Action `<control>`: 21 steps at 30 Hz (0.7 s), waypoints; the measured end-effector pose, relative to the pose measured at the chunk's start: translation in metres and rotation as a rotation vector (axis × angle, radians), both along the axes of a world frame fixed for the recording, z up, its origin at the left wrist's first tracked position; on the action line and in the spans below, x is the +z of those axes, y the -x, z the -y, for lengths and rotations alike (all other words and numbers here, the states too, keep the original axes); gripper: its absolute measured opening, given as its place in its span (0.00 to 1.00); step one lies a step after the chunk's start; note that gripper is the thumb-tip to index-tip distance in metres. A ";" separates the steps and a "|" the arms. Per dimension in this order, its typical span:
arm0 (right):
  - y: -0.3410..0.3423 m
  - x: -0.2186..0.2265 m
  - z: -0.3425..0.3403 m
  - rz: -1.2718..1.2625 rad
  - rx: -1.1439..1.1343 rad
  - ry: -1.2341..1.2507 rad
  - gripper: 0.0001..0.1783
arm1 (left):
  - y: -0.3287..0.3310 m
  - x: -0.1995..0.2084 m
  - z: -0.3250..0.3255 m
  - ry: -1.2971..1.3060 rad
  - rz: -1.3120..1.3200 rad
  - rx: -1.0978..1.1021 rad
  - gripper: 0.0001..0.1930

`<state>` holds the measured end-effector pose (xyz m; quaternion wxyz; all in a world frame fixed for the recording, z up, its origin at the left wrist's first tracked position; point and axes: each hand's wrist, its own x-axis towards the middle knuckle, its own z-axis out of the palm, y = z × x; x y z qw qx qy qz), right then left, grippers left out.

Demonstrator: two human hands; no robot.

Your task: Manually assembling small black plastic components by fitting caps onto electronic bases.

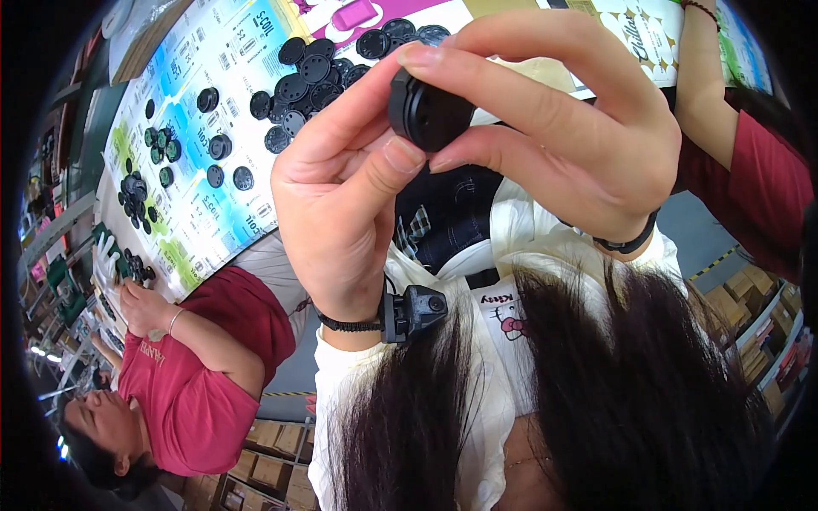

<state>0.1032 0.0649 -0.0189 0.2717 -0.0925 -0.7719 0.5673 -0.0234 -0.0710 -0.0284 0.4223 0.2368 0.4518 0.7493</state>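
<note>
In front of me, above the table, my left hand (341, 187) and my right hand (579, 128) hold a small round black plastic part (436, 117) between them. Its flat face has small holes, and its rim looks stepped. The left thumb and fingers pinch its left side. My right fingers press its top edge, with the right thumb at its lower edge. Behind the hands lies a heap of black discs with holes (292, 88), partly hidden by my left fingers. A black device on a strap (416, 313) is on my left wrist.
Printed sheets (247, 55) cover the table, with small stacked black parts (208, 100) and green-and-black pieces (162, 145) farther left. A co-worker in a red shirt (204, 383) handles parts at left. Another person's forearm (705, 106) rests at right. Cardboard boxes (741, 294) stand on shelves behind.
</note>
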 end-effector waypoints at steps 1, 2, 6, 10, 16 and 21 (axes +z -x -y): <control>0.004 -0.001 0.002 -0.008 0.003 0.008 0.17 | 0.000 0.001 0.000 0.003 -0.002 0.007 0.25; 0.003 -0.002 0.002 -0.015 0.005 0.016 0.17 | -0.001 0.001 0.001 0.006 -0.003 0.015 0.25; 0.001 -0.008 0.002 -0.043 0.014 0.048 0.17 | -0.002 -0.001 0.002 0.017 -0.124 0.032 0.22; 0.012 -0.017 0.004 -0.058 0.010 0.073 0.17 | -0.015 0.000 -0.006 0.050 -0.212 0.171 0.18; 0.032 -0.007 0.026 -0.136 0.063 0.115 0.17 | -0.020 0.001 -0.002 0.005 -0.393 0.303 0.14; 0.035 -0.009 0.030 -0.153 0.075 0.114 0.17 | -0.014 0.001 -0.003 -0.092 -0.565 0.336 0.10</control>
